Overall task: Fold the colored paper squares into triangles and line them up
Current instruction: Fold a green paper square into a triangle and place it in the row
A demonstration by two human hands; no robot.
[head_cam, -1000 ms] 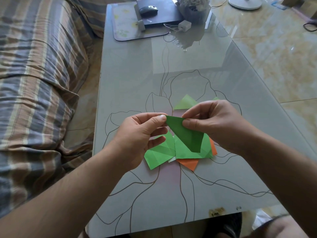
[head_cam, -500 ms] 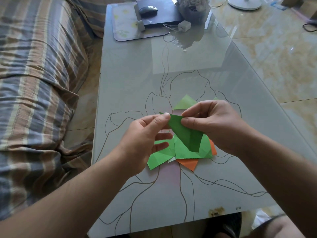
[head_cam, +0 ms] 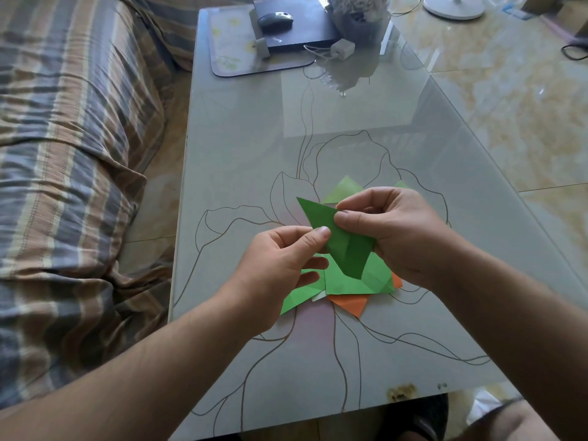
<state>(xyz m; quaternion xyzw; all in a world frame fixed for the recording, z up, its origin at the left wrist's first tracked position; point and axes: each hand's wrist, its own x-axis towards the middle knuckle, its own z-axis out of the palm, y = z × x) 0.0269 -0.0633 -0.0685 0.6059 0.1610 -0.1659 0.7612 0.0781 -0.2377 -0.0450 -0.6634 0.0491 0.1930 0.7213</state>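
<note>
We hold a dark green folded paper piece (head_cam: 339,240) in the air just above a loose pile of light green paper squares (head_cam: 353,280) and an orange paper sheet (head_cam: 350,304) on the grey glass table with a flower outline (head_cam: 241,148). Our right hand (head_cam: 391,230) pinches its upper right edge; our left hand (head_cam: 280,265) pinches its left edge between thumb and forefinger.

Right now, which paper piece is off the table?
The dark green paper, pinched in the air between the left hand and right hand; the light green and orange pieces lie flat on the glass.
</note>
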